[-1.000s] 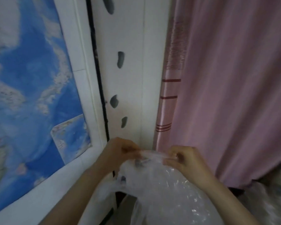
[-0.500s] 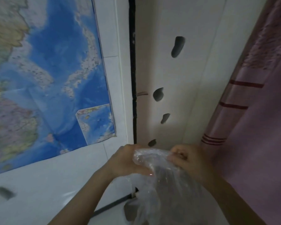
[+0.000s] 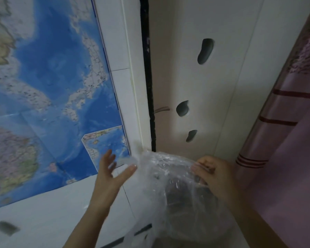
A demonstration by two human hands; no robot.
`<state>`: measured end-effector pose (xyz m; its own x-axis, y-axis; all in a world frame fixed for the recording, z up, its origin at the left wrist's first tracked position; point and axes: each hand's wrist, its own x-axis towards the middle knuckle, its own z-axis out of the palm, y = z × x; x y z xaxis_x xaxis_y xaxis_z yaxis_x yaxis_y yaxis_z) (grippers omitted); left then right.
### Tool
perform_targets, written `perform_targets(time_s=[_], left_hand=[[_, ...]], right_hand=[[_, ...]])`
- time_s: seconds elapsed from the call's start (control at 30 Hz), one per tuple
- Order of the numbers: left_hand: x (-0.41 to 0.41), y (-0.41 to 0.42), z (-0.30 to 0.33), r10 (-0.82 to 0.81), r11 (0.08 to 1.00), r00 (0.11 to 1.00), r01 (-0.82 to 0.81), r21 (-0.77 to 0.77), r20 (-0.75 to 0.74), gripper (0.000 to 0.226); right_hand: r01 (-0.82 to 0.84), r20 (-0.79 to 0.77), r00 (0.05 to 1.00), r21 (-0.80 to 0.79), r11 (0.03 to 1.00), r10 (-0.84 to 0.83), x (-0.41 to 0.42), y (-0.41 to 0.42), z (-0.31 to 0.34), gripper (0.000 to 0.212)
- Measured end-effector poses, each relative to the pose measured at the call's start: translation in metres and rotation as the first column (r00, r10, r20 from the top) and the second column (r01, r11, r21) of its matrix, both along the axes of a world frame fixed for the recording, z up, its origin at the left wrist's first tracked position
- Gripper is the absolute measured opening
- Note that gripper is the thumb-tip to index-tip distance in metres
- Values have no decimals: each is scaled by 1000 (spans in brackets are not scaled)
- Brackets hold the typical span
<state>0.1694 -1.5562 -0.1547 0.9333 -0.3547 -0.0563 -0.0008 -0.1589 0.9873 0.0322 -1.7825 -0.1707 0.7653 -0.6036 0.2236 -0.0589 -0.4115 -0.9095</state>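
At the lower centre of the frame hangs a clear plastic bag (image 3: 157, 185), crinkled and glossy, its top reaching up to the foot of the dark gap beside the white panel (image 3: 222, 104). Through the film shows a dark thing (image 3: 183, 196) lying inside; what it is cannot be told. The right hand (image 3: 215, 174) pinches the bag's upper right edge, fingers curled over the bunched plastic. The left hand (image 3: 111, 174) is spread wide at the bag's left side, fingers straight and apart, its thumb tip just at the plastic's edge and gripping nothing. Filling the upper left is a wall map (image 3: 48, 86), mostly blue sea with pale and green land, with a small inset map (image 3: 106, 144) at its lower right corner; its place names are too small and blurred to read. The panel carries three dark bean-shaped cut-outs (image 3: 205, 51). Down the right edge falls a pink curtain (image 3: 284, 158) crossed by dark red stripes.
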Motion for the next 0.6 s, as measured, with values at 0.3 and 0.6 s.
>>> perform_targets(time_s=[0.3, 0.6], left_hand=[[-33, -45, -13, 211, 970, 966, -188, 151, -148, 93], [-46, -90, -25, 240, 970, 898, -207, 128, -369, 25]], right_hand=[[17, 62, 998, 26, 1000, -19, 30, -9, -16, 17], [-91, 38, 995, 120, 989, 87, 37, -66, -36, 15]])
